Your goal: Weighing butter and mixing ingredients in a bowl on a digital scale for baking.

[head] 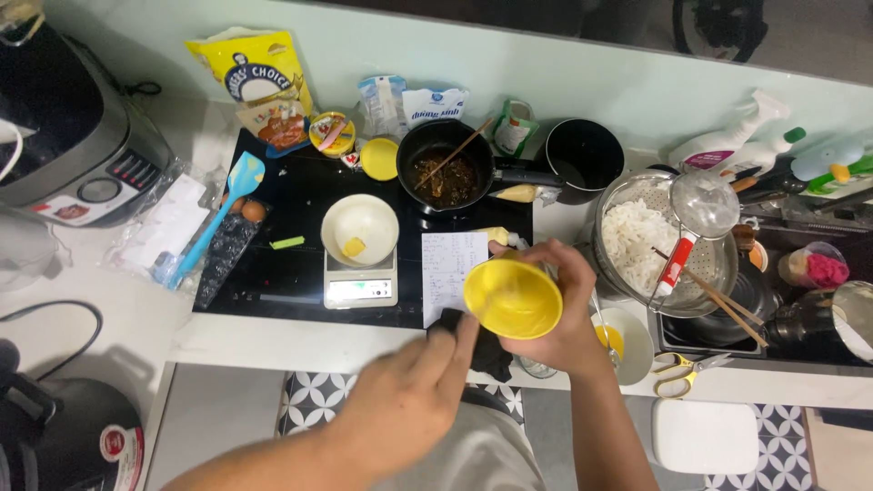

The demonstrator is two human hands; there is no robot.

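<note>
My right hand [566,309] grips a small yellow bowl [512,298], tilted with its inside facing me. My left hand [414,395] reaches up from below, its fingertips on a black cloth [486,350] lying at the counter edge just under the bowl. Behind the bowl lies a white paper sheet [449,265]. To the left, a white bowl [360,229] with a yellow lump inside stands on a kitchen scale [360,289].
On the black cooktop [291,264] sits a black pan [444,168] with dark contents and a stick. A colander of white noodles [650,238] with chopsticks stands at right, scissors [680,373] near it. A blue spatula [218,214], eggs, packets and a black pot lie around.
</note>
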